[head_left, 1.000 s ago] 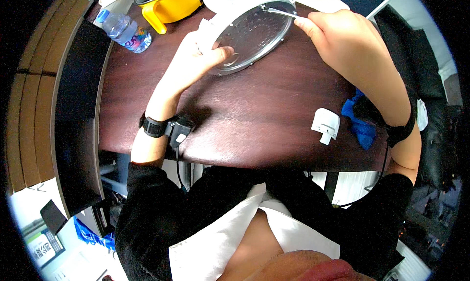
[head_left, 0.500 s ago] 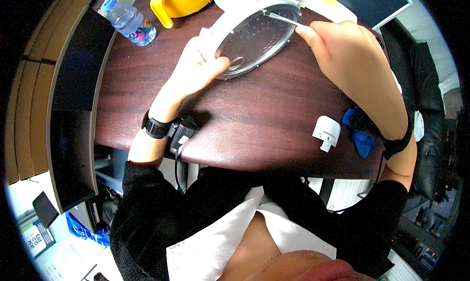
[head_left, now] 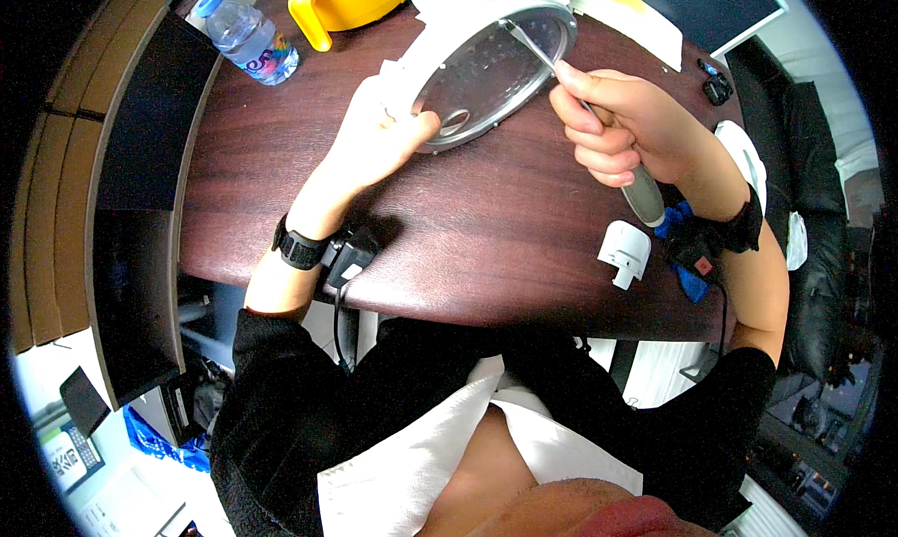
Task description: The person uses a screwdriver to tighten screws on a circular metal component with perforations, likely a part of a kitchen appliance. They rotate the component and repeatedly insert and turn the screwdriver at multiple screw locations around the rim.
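A white round appliance part (head_left: 468, 18) stands tilted at the back middle of the desk, its circular see-through face with a silvery rim turned toward me. My left hand (head_left: 379, 135) is closed on the left side of its rim, the thumb lying over the lower edge near a small oval opening. My right hand (head_left: 613, 125) is wrapped round a screwdriver (head_left: 644, 198) with a grey-green handle and a thin metal shaft. The shaft reaches across the face, with its tip near the upper rim; whether it touches a screw there is too small to tell.
A yellow pot-like basket with a handle (head_left: 351, 4) and a water bottle (head_left: 248, 41) stand at the back left. A small white plastic piece (head_left: 625, 250) lies right of centre, beside a blue and black item (head_left: 690, 256). A black adapter (head_left: 351, 254) sits at the front edge.
My right hand has turned and dropped lower, so its curled fingers and the screwdriver handle now show. The shaft stands steeper against the face. My left hand keeps its grip.
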The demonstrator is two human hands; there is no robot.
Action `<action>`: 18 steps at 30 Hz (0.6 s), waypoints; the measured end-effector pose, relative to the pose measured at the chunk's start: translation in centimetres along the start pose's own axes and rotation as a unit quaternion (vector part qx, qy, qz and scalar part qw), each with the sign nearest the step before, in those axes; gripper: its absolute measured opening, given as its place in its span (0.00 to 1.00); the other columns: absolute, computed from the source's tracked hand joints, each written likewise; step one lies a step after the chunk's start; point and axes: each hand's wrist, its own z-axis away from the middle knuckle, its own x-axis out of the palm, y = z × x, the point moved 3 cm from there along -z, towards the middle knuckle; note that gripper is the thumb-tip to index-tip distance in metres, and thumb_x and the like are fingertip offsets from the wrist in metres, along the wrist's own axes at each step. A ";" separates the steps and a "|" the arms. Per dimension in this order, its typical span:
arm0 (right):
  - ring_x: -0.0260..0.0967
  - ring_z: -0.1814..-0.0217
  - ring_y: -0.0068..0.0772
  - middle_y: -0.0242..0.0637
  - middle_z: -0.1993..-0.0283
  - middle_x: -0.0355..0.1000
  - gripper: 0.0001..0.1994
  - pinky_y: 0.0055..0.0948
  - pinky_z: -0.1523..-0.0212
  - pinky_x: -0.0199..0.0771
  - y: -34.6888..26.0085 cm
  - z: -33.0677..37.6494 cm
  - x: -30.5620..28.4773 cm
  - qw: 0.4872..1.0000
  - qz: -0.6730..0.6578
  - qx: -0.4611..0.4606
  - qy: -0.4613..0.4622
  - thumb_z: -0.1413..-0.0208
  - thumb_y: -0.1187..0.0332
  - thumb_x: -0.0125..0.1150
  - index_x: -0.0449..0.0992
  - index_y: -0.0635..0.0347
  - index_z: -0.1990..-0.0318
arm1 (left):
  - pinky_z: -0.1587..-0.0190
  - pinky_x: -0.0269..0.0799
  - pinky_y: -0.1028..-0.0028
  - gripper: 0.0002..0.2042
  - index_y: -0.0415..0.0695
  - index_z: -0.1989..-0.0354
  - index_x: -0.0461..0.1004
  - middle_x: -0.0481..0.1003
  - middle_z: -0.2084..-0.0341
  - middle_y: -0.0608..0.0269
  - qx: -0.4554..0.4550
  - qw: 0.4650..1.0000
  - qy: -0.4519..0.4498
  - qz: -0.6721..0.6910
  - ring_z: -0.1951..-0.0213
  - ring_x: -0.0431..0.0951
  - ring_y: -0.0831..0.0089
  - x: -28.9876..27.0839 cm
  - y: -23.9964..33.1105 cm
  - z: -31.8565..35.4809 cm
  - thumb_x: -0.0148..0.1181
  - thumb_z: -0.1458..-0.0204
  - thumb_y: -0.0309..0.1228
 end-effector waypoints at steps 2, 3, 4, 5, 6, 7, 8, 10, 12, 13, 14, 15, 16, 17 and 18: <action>0.43 0.92 0.13 0.19 0.90 0.45 0.25 0.17 0.91 0.45 -0.2 0.9 0.4 0.996 0.063 0.002 0.057 0.32 0.50 0.36 0.58 0.51 0.81 | 0.74 0.60 0.79 0.07 0.41 0.79 0.66 0.63 0.83 0.74 -0.007 1.000 -0.007 -0.001 0.76 0.62 0.85 0.2 0.2 -0.1 0.59 0.57 0.25; 0.44 0.91 0.13 0.20 0.90 0.47 0.24 0.16 0.89 0.45 -0.3 1.5 0.4 0.988 0.110 0.008 0.106 0.32 0.52 0.39 0.60 0.53 0.81 | 0.74 0.60 0.79 0.07 0.41 0.79 0.66 0.63 0.83 0.74 -0.010 1.000 -0.011 -0.001 0.77 0.62 0.85 0.2 0.3 -0.1 0.58 0.57 0.25; 0.47 0.89 0.17 0.24 0.90 0.50 0.25 0.20 0.87 0.49 -0.4 1.8 -0.2 0.959 0.223 -0.045 0.167 0.33 0.52 0.42 0.62 0.56 0.81 | 0.74 0.60 0.79 0.07 0.41 0.80 0.66 0.63 0.84 0.74 -0.013 1.000 -0.014 0.000 0.77 0.62 0.85 0.1 0.5 -0.1 0.58 0.57 0.25; 0.50 0.88 0.21 0.27 0.89 0.53 0.25 0.24 0.86 0.52 -0.2 2.4 -0.7 0.911 0.331 -0.098 0.225 0.35 0.52 0.45 0.64 0.58 0.82 | 0.74 0.60 0.79 0.07 0.40 0.80 0.65 0.63 0.84 0.74 -0.015 1.000 -0.018 0.000 0.77 0.62 0.84 0.1 0.7 -0.1 0.58 0.57 0.25; 0.53 0.87 0.26 0.31 0.89 0.55 0.26 0.28 0.84 0.56 -0.3 2.9 -0.9 0.844 0.433 -0.149 0.279 0.36 0.51 0.47 0.65 0.61 0.82 | 0.75 0.59 0.79 0.07 0.40 0.80 0.65 0.63 0.84 0.74 0.004 1.000 -0.013 -0.009 0.78 0.62 0.85 -0.1 0.4 -0.2 0.58 0.57 0.25; 0.55 0.84 0.35 0.39 0.86 0.60 0.25 0.33 0.79 0.59 -0.5 3.4 -0.5 0.796 0.471 -0.212 0.315 0.37 0.54 0.50 0.67 0.64 0.82 | 0.75 0.59 0.79 0.08 0.40 0.81 0.65 0.63 0.84 0.74 0.023 1.000 -0.008 -0.019 0.78 0.62 0.85 -0.4 -0.2 -0.4 0.58 0.57 0.25; 0.57 0.84 0.38 0.42 0.86 0.61 0.24 0.35 0.79 0.61 -0.7 3.6 -0.3 0.774 0.496 -0.220 0.326 0.38 0.54 0.51 0.68 0.64 0.81 | 0.75 0.59 0.79 0.08 0.40 0.81 0.65 0.63 0.84 0.74 0.040 0.999 -0.002 -0.028 0.78 0.61 0.85 -0.4 -0.2 -0.6 0.58 0.56 0.25; 0.60 0.84 0.46 0.46 0.85 0.63 0.23 0.38 0.79 0.64 -1.1 3.8 0.1 0.728 0.544 -0.235 0.345 0.38 0.56 0.51 0.69 0.65 0.80 | 0.76 0.58 0.78 0.09 0.40 0.82 0.64 0.62 0.84 0.74 -0.002 1.000 -0.006 -0.011 0.78 0.61 0.85 -0.1 0.2 -0.2 0.58 0.56 0.25; 0.64 0.82 0.51 0.49 0.84 0.66 0.21 0.41 0.78 0.66 -1.1 3.6 0.8 0.660 0.615 -0.233 0.363 0.39 0.57 0.52 0.71 0.63 0.79 | 0.76 0.58 0.78 0.08 0.40 0.82 0.64 0.63 0.84 0.74 -0.018 1.000 -0.011 -0.012 0.79 0.61 0.84 0.1 0.5 -0.1 0.58 0.57 0.25; 0.66 0.81 0.54 0.51 0.83 0.67 0.20 0.43 0.78 0.67 -1.1 3.4 1.1 0.624 0.649 -0.231 0.370 0.39 0.57 0.52 0.71 0.62 0.79 | 0.76 0.58 0.78 0.08 0.41 0.81 0.65 0.63 0.84 0.74 -0.016 1.000 -0.016 -0.015 0.79 0.61 0.84 0.1 0.4 -0.1 0.58 0.57 0.24; 0.67 0.80 0.54 0.51 0.83 0.67 0.20 0.44 0.78 0.68 -1.2 3.3 1.3 0.612 0.658 -0.231 0.373 0.39 0.57 0.52 0.72 0.62 0.79 | 0.76 0.59 0.78 0.08 0.41 0.81 0.65 0.63 0.84 0.74 -0.014 1.000 -0.020 -0.019 0.79 0.62 0.84 0.1 0.3 -0.1 0.58 0.57 0.24; 0.69 0.79 0.54 0.51 0.83 0.67 0.19 0.45 0.78 0.69 -1.4 3.2 1.4 0.600 0.667 -0.231 0.377 0.40 0.57 0.53 0.72 0.61 0.79 | 0.76 0.59 0.78 0.08 0.41 0.81 0.65 0.63 0.84 0.74 -0.012 0.999 -0.024 -0.023 0.79 0.62 0.84 0.0 0.3 -0.1 0.58 0.57 0.24; 0.70 0.79 0.55 0.51 0.83 0.67 0.19 0.46 0.78 0.70 -1.5 3.1 1.5 0.589 0.675 -0.231 0.380 0.40 0.57 0.53 0.72 0.60 0.79 | 0.75 0.60 0.78 0.07 0.41 0.81 0.65 0.63 0.84 0.74 -0.007 1.000 -0.021 -0.022 0.79 0.62 0.84 0.0 0.4 -0.1 0.58 0.57 0.24; 0.70 0.79 0.54 0.51 0.83 0.67 0.19 0.45 0.78 0.70 -1.6 3.0 1.6 0.584 0.678 -0.233 0.381 0.40 0.57 0.53 0.71 0.60 0.79 | 0.75 0.60 0.78 0.07 0.41 0.81 0.65 0.63 0.84 0.74 -0.002 1.000 -0.018 -0.020 0.79 0.62 0.84 0.1 0.4 -0.1 0.58 0.57 0.24; 0.70 0.80 0.54 0.50 0.84 0.67 0.19 0.45 0.78 0.70 -1.7 3.0 1.7 0.580 0.680 -0.234 0.383 0.40 0.57 0.53 0.71 0.60 0.80 | 0.75 0.60 0.78 0.07 0.41 0.81 0.65 0.63 0.84 0.74 0.002 1.000 -0.015 -0.018 0.79 0.62 0.84 0.1 0.4 0.0 0.58 0.57 0.24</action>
